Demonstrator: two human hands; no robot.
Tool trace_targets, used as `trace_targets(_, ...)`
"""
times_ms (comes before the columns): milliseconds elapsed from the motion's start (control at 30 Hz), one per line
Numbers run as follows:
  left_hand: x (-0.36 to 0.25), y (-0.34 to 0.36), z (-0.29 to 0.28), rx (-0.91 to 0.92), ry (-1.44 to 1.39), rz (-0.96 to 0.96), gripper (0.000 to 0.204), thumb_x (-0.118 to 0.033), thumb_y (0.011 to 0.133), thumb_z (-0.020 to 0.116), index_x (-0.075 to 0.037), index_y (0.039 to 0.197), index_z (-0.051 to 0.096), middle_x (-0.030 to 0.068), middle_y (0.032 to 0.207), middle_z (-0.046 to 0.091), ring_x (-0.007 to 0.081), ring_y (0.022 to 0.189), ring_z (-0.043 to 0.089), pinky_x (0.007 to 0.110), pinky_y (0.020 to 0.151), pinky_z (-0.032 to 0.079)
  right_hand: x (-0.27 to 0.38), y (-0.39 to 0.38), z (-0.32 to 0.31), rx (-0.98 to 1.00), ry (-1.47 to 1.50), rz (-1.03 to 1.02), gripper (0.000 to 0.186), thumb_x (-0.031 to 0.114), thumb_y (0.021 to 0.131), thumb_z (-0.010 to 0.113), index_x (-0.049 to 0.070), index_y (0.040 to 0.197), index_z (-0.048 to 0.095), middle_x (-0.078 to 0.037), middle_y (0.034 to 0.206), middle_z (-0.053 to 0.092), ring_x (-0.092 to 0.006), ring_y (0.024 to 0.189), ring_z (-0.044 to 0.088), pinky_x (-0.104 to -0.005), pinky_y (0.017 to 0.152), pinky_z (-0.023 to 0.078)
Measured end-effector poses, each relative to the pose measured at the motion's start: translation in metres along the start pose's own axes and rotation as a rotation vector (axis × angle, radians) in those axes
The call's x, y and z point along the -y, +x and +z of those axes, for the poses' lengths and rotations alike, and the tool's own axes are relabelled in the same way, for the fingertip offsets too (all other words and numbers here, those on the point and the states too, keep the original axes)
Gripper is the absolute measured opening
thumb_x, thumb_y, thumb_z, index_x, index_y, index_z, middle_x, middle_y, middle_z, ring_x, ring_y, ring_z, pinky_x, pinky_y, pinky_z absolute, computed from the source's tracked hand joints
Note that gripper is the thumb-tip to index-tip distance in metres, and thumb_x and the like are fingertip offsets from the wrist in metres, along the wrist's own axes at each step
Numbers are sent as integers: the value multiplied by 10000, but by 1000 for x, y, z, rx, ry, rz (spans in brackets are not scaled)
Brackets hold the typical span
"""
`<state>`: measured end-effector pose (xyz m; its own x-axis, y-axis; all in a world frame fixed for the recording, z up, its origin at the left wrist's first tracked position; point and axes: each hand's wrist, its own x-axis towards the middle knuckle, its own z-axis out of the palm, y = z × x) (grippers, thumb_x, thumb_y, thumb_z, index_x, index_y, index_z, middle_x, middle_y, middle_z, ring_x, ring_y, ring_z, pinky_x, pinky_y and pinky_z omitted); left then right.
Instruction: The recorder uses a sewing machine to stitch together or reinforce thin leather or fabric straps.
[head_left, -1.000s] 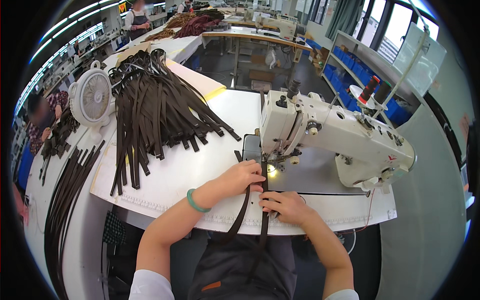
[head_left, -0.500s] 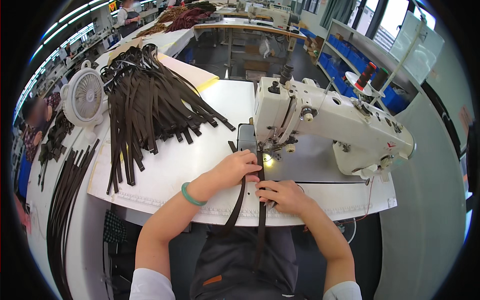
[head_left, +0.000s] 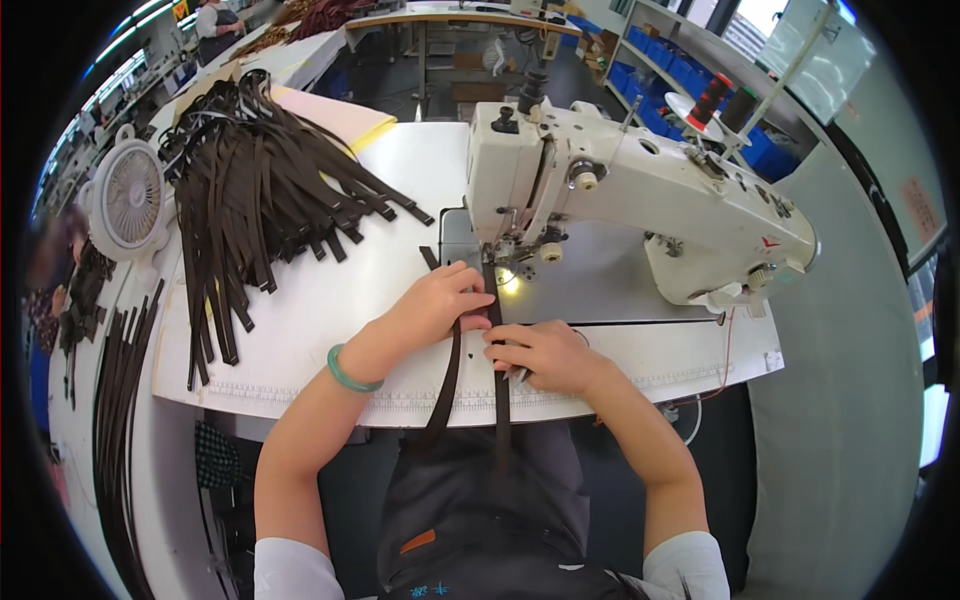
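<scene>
A white sewing machine (head_left: 640, 190) stands on the table, its lamp lit beside the needle. One dark brown strap (head_left: 502, 395) runs from under the presser foot toward my lap. My left hand (head_left: 437, 302), a green bangle at its wrist, is closed with its fingertips at that strap just before the foot. A second dark strap (head_left: 447, 385) passes under the left hand and hangs over the table edge. Lower down, my right hand (head_left: 548, 356) pinches the first strap. A small metal tool (head_left: 519, 374), its kind unclear, shows under the right fingers.
A heap of dark brown straps (head_left: 265, 180) lies at the left, beside a white fan (head_left: 130, 200). More long strips (head_left: 125, 400) hang along the left side table. Thread spools (head_left: 710, 100) stand behind the machine. A ruler strip (head_left: 300, 396) follows the table's front edge.
The whole view has shifted, so table and machine sit higher and farther left in the picture. Both hands keep nearly the same place at the straps.
</scene>
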<state>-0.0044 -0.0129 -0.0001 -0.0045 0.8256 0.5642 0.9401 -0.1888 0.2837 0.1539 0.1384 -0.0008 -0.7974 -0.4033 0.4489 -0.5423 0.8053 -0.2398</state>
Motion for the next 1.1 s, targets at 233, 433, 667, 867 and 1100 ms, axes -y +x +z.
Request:
trace_targets(233, 3, -2, 2, 6, 3, -10, 322, -161, 621, 743, -27, 900, 654, 58, 843, 558, 236, 773, 529, 330, 678, 471, -2, 0, 5, -25, 18, -7, 173, 113, 724, 655, 116, 869, 562, 2, 950, 562, -196, 627, 600, -326, 499, 449)
trace_targets(433, 3, -4, 1, 18, 13, -22, 331, -169, 620, 744, -29, 907, 656, 56, 854, 561, 234, 786, 531, 326, 690, 473, -1, 0, 5, -33, 6, -19, 173, 115, 728, 653, 117, 875, 563, 2, 967, 564, -200, 643, 603, -322, 503, 454)
trace_targets(667, 4, -3, 4, 21, 15, -28, 337, -176, 620, 748, -44, 916, 656, 51, 864, 562, 232, 792, 533, 323, 686, 476, -1, -3, 3, 42, 1, 22, 276, 77, 653, 683, 106, 901, 564, 1, 996, 568, -195, 691, 616, -321, 533, 471)
trace_targets(867, -2, -3, -2, 34, 26, -63, 292, -178, 641, 724, -35, 886, 657, 50, 846, 555, 225, 805, 524, 318, 693, 477, 1, -2, 3, 41, 24, 27, 310, 64, 627, 686, 104, 909, 564, 8, 1002, 568, -196, 697, 619, -322, 545, 475)
trace_targets(1100, -1, -1, -2, 22, 39, -53, 344, -222, 640, 737, -24, 908, 653, 61, 881, 574, 231, 786, 532, 324, 680, 475, -1, -4, 0, -13, -30, 14, 319, 60, 609, 691, 136, 898, 577, 32, 933, 562, -179, 653, 591, -318, 507, 456)
